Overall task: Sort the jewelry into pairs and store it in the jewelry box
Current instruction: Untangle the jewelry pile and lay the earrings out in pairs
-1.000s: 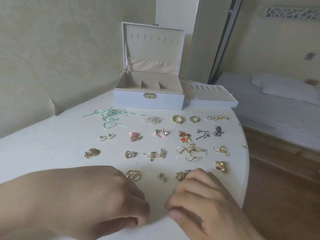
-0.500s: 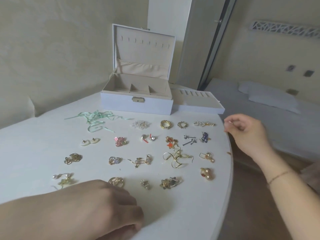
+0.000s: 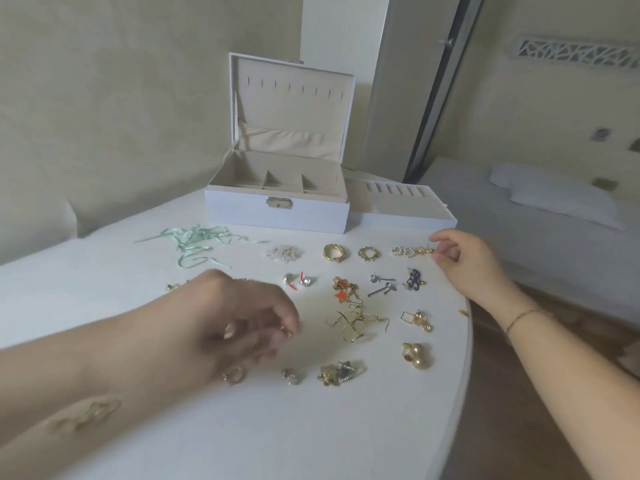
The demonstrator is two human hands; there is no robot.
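Several pairs of earrings and rings lie in rows on the white round table (image 3: 311, 431). The white jewelry box (image 3: 239, 213) stands open at the back, and its beige compartments look empty. My left hand (image 3: 239, 317) hovers over the middle-left rows, blurred, its fingertips pinched on a small gold earring (image 3: 287, 331). It hides the pieces beneath it. My right hand (image 3: 465, 263) rests at the right end of the back row. Its thumb and forefinger are slightly apart at the gold tip of the pearl earrings (image 3: 407, 251), which lie on the table.
A removable white tray (image 3: 405, 216) with ring slots sits right of the box. A tangle of mint-green ribbon (image 3: 195, 242) lies at the back left. The table's curved edge runs close along the right, with wooden floor and a bed (image 3: 540, 216) beyond it.
My left hand moved up from the near edge into the middle rows and closed on a gold earring. My right hand moved left from beyond the table's edge to the pearl earrings.
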